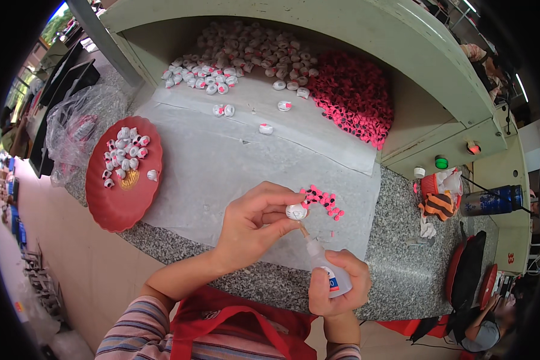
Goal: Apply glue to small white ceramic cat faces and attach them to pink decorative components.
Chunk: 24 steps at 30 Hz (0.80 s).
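Pinched between the thumb and fingers of my left hand (255, 219) is a small white rounded piece (296, 212). My right hand (345, 285) is wrapped round a translucent squeeze bottle (338, 279) with a blue label patch. Its thin nozzle points up at the underside of the white piece; whether they touch I cannot tell. Just beyond, a small group of pink-and-black bits (323, 201) lies on the white sheet (204, 156). A few white pieces like the held one, one being the loose piece (266, 129), lie farther back.
A red scalloped plate (96, 198) with several white pieces stands at left, beside a clear plastic bag (72, 138). Under the pale green cabinet (342, 24) are heaps of white pieces (252, 48) and pink bits (354, 96). A blue flask (492, 199) lies at right near a red cup (429, 183).
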{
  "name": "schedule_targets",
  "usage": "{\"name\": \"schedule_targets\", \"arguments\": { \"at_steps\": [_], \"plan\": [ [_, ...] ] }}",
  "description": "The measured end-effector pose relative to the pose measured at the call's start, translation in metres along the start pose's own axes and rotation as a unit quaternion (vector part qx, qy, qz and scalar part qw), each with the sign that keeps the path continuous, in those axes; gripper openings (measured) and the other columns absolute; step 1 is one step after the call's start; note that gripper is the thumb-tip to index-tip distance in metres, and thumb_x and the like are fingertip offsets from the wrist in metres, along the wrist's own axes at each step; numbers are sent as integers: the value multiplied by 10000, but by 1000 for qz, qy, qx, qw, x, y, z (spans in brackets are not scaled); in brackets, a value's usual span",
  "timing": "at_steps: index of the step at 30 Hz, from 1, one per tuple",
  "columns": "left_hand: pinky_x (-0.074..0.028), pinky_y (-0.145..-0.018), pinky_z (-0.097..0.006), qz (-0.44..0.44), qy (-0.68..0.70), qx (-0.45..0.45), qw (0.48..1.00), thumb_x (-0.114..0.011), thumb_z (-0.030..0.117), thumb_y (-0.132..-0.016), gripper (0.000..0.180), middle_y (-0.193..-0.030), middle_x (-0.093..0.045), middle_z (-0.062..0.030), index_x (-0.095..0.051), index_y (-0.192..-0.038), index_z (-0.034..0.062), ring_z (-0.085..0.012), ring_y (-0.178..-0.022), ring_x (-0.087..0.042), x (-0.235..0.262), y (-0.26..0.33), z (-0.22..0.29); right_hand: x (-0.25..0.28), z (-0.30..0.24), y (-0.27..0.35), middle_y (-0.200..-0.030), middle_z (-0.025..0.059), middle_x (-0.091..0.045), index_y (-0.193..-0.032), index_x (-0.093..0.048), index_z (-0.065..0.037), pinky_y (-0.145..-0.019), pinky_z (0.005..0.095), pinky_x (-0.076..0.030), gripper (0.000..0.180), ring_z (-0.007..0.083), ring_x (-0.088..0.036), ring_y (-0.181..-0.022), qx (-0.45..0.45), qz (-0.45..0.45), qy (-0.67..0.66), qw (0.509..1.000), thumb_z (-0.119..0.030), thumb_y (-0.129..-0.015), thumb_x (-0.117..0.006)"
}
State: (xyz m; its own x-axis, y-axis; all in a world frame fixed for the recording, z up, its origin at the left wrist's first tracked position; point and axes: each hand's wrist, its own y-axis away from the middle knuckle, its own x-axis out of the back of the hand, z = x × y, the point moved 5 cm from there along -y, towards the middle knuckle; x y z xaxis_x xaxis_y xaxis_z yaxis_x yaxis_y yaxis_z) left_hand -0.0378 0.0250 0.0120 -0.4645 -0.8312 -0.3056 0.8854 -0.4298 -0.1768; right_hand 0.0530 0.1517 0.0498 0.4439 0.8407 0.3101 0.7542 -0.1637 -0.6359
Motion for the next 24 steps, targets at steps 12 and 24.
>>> {"name": "schedule_targets", "arguments": {
  "at_steps": [12, 24],
  "plan": [
    [-472, -841, -270, -3, 29, 27, 999, -536, -123, -764, 322, -1084, -504, -117, -527, -1076, -42, -178, -967, -550, 1, -2, -1, 7, -2, -6, -710, 107, -593, -910, -510, 40, -395, 257, -395, 278, 170, -504, -437, 17, -5, 35, 999, -39, -666, -618],
    [-514, -765, -305, -12, 24, 36, 999, -540, -143, -743, 329, -1070, -521, -169, -514, -1062, -68, -210, -938, -563, -1, -2, -3, 6, -2, -6, -685, 99, -584, -910, -507, 38, -382, 255, -383, 274, 166, -493, -423, 18, -2, 25, 1000, -27, -666, -612]
  ]
}}
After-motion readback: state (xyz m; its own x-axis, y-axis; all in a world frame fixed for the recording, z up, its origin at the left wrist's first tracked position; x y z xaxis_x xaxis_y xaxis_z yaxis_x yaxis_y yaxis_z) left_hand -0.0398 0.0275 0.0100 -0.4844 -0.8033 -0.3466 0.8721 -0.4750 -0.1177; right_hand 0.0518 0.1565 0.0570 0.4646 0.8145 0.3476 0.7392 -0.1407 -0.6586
